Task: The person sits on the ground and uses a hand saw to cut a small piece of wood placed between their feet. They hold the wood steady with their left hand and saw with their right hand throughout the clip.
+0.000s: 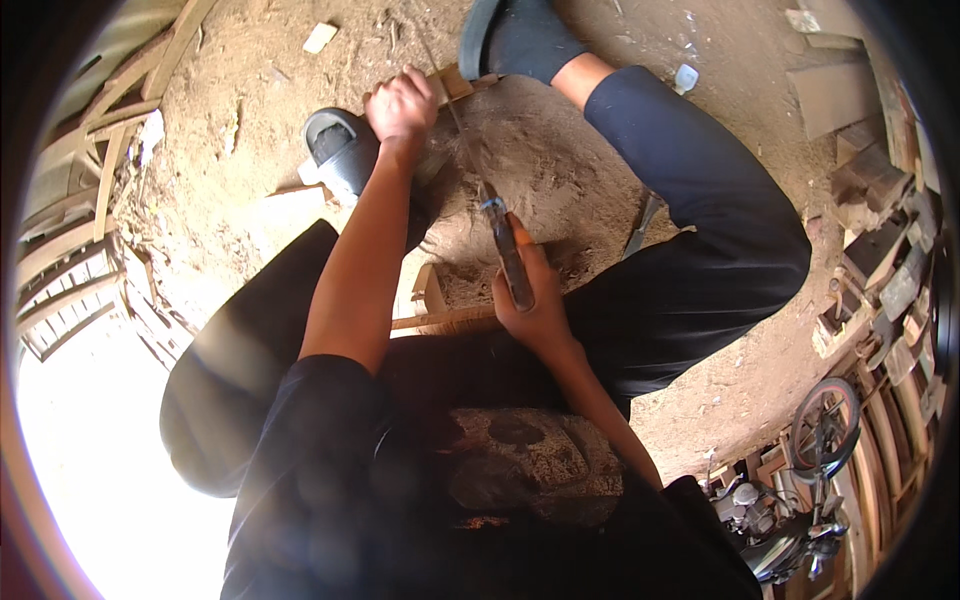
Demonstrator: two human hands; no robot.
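Observation:
My right hand (530,295) is wrapped round the dark handle of a hand saw (514,262). Its long thin blade runs up and away from me, across a small piece of wood (456,83) on the ground. One end of that wood lies by my right foot in a dark shoe (535,40). My left hand (402,106) is closed at the wood's other end, just left of the blade; its fingertips are partly hidden. Beside the left wrist is my other foot in a black slipper (337,150).
A flat metal tool (643,225) lies by my right thigh. Wood offcuts (428,292) sit between my legs. Stacked timber (880,240) lines the right side, with a motorcycle (790,520) at lower right. Wooden frames (85,230) stand at left on the dirt floor (270,90).

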